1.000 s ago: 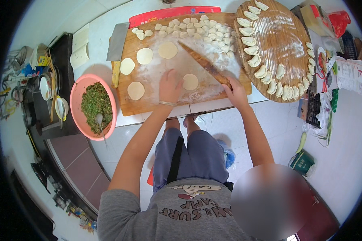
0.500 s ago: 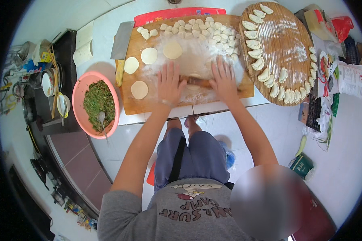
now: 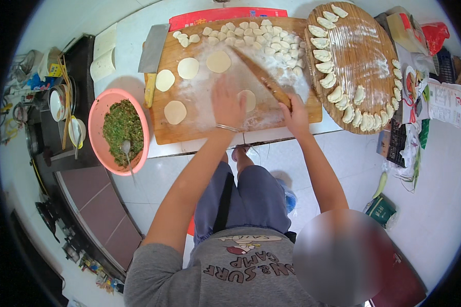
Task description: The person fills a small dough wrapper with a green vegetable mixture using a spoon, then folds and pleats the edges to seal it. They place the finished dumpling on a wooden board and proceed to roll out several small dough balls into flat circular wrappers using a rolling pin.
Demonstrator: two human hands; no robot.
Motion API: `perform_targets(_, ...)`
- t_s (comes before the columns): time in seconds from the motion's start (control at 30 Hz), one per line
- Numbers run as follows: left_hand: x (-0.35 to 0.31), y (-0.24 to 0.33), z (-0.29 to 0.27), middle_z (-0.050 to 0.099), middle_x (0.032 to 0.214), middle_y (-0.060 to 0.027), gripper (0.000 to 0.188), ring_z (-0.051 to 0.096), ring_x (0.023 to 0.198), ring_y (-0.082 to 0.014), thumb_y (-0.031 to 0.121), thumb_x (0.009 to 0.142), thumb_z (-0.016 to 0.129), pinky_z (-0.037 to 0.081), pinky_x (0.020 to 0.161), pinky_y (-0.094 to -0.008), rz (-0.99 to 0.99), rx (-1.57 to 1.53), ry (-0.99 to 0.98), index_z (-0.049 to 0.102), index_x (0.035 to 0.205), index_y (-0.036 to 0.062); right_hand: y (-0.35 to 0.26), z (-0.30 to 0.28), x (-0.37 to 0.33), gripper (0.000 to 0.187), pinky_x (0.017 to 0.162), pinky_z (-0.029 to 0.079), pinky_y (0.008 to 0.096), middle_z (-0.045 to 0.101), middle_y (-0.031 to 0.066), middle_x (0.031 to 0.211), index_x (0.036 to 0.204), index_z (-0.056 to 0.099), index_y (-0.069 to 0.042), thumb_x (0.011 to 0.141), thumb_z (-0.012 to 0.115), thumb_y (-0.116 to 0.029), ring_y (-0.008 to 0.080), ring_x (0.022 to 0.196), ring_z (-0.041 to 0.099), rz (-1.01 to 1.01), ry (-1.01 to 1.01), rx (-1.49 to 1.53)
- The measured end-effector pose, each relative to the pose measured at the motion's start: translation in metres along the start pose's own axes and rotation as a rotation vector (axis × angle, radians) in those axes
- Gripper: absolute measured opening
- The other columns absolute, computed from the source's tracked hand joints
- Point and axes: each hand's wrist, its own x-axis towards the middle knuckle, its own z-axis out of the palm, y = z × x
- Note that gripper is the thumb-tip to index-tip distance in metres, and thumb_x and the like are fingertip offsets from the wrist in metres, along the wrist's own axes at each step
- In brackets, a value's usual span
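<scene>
A wooden rolling pin [image 3: 261, 77] slants across the floured board, its near end gripped in my right hand [image 3: 296, 116]. Beside a round dough wrapper [image 3: 249, 100] is my left hand [image 3: 227, 105], somewhat blurred, with fingers stretched out and thumb apart; it holds nothing I can see. Other rolled wrappers lie on the wooden cutting board [image 3: 189, 134]: one [image 3: 218, 61] beyond my left hand and several to its left, such as the nearest wrapper [image 3: 175, 112]. Many small floured dough pieces [image 3: 248, 40] cover the board's far side.
A pink bowl [image 3: 144, 145] of green filling, with a spoon [image 3: 126, 148] in it, stands left of the board. A cleaver [image 3: 153, 49] rests on the board's left edge. At right, a round wooden board [image 3: 361, 61] carries folded dumplings [image 3: 320, 55] along its rim.
My right hand has moved nearer and swung the rolling pin from crosswise to slanted, uncovering a wrapper. My left hand has come off the pin and shifted right and nearer.
</scene>
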Motion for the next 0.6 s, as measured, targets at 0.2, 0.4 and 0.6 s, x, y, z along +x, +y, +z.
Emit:
perform_targets(0.2, -0.017, 0.036, 0.050, 0.015, 0.157, -0.0236, 0.080, 0.013, 0.145, -0.0388, 0.046, 0.092, 0.050, 0.009, 0.118, -0.0488, -0.019, 0.123, -0.203, 0.021, 0.149, -0.0028, 0.004, -0.014, -0.010, 0.030, 0.075, 0.047, 0.0401, 0.058, 0.0190, 0.095, 0.113, 0.056, 0.001, 0.091, 0.063, -0.019, 0.0352, 0.085, 0.058, 0.060, 0.105, 0.057)
perform_targets(0.4, -0.013, 0.032, 0.047, 0.017, 0.156, -0.0234, 0.078, 0.014, 0.145, -0.0397, 0.043, 0.093, 0.050, 0.011, 0.117, -0.0497, 0.062, 0.071, -0.196, 0.022, 0.148, -0.0034, 0.006, -0.022, -0.019, 0.031, 0.077, 0.046, 0.0405, 0.058, 0.0197, 0.096, 0.111, 0.056, 0.003, 0.090, 0.063, -0.018, 0.0366, 0.087, 0.057, 0.014, 0.148, 0.037)
perform_targets(0.6, 0.007, 0.012, 0.029, 0.054, 0.123, -0.0182, 0.030, 0.052, 0.111, -0.0370, 0.014, 0.085, 0.060, 0.044, 0.094, -0.0468, 0.157, -0.026, -0.273, 0.059, 0.112, 0.0023, 0.009, -0.024, -0.021, 0.030, 0.077, 0.046, 0.0411, 0.058, 0.0199, 0.095, 0.110, 0.056, 0.003, 0.089, 0.064, -0.016, 0.0373, 0.086, 0.057, -0.012, 0.154, 0.040)
